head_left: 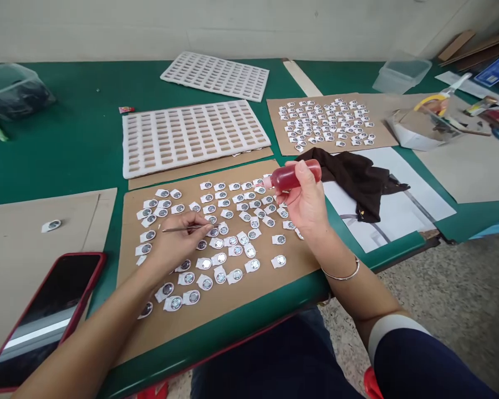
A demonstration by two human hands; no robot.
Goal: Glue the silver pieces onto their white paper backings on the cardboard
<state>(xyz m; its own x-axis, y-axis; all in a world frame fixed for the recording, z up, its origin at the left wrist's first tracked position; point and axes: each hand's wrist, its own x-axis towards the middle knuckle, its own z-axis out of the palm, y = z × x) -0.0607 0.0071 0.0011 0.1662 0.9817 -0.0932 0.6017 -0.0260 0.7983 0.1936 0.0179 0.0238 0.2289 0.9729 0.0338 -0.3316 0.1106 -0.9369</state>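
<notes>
Small round pieces (234,276) with shiny middles and white tabs lie under and around both hands, on a brown card (220,302). The left hand (177,246) pinches a thin metal tool (177,229), and its fingertips are right by one of the pieces. The right hand (310,202) is wrapped around a red bottle (295,176). The bottle is tipped on its side, with its pale tip pointing toward the left hand's side, above the pieces.

The pieces near the hands sit in loose, wobbly rows. More lie close together on a far card (382,133), past the right hand. One lone piece (51,225) is out to the left of the left hand, above a phone (45,321). The work looks partway along, but it is hard to tell which pieces are finished and which are left.

Past the hands is a white tray (127,144) with many little slots. A dark cloth (353,177) lies just beyond the right hand. A little red packet (126,110) has marks too small to read, and no brand name can be made out.
</notes>
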